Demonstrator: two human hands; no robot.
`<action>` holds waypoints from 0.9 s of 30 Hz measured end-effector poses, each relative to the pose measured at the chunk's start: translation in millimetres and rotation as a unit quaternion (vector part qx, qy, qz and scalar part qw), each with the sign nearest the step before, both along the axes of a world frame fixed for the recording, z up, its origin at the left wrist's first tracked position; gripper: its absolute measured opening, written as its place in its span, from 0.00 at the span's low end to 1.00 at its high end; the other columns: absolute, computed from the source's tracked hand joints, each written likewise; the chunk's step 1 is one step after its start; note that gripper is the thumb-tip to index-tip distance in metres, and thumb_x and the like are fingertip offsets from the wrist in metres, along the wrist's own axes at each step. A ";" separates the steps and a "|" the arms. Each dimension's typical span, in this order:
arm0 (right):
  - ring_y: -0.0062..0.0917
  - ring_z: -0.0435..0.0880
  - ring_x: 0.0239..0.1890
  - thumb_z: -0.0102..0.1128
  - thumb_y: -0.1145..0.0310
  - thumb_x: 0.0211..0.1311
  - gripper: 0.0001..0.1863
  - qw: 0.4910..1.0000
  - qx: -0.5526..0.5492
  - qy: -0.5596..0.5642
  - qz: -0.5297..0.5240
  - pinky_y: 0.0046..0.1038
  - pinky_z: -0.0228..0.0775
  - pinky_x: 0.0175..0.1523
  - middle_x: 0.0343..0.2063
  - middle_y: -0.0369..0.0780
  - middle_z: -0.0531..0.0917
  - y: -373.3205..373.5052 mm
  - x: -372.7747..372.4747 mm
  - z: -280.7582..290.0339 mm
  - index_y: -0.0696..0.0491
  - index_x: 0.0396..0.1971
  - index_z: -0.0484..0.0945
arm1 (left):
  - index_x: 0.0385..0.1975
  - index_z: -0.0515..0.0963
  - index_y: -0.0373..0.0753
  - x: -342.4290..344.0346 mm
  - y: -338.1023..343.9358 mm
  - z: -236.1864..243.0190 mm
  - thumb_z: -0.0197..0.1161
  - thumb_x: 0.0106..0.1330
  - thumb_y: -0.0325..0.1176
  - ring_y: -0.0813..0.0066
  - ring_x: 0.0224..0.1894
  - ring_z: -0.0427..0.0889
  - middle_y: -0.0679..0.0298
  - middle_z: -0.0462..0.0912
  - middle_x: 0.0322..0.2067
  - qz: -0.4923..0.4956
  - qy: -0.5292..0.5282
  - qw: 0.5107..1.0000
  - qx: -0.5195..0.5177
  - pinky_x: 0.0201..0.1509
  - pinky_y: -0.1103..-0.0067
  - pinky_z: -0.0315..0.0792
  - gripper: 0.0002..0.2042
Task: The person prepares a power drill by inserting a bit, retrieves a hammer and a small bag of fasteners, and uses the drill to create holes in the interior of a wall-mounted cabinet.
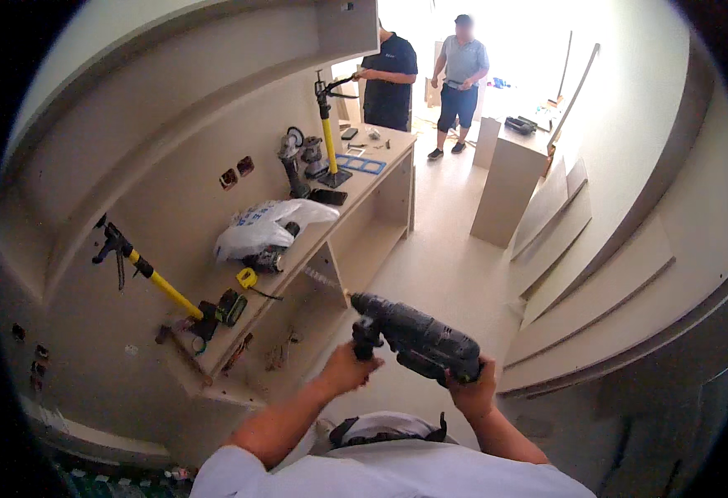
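Note:
A black rotary hammer drill (426, 336) is held out in front of me, tilted, its long bit (321, 277) pointing to the far left over the low cabinet. My left hand (347, 371) is closed round the side handle below the drill's front end. At the drill's back end, my right hand (473, 390) grips the rear handle; its trigger finger is hidden. The bit's tip lies near the front edge of the cabinet top (298, 259); whether it touches anything I cannot tell.
On the cabinet top are a yellow tape measure (248, 277), a white plastic bag (268, 228), power tools (292, 162) and two yellow support poles (165, 285) (328, 133). Panels (588, 307) lean along the right wall. Two people (462, 75) stand at the far end.

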State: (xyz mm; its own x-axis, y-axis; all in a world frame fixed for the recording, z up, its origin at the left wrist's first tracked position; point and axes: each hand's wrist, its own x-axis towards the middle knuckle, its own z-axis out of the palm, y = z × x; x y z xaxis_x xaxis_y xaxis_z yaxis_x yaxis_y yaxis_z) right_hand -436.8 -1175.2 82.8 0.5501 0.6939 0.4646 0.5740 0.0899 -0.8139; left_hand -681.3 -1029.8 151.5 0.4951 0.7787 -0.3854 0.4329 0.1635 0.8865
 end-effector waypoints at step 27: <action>0.31 0.80 0.23 0.66 0.75 0.50 0.25 0.821 -0.032 0.567 0.049 0.32 0.77 0.26 0.34 0.44 0.82 -34.2 -52.9 8.2 0.57 0.51 0.75 | 0.66 0.62 0.37 -329.3 229.6 -190.7 0.80 0.48 0.42 0.49 0.67 0.67 0.46 0.68 0.64 0.387 0.343 0.818 0.254 0.69 0.61 0.65 0.45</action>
State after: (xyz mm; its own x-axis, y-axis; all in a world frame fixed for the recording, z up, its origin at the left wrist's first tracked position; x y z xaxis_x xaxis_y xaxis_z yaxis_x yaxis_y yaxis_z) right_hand -489.8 -1209.4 91.0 0.5436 0.7640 -0.3477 -0.5646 0.0263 -0.8249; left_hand -1010.6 -800.2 -39.1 -0.4181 0.9024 0.1045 0.7978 0.3097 0.5173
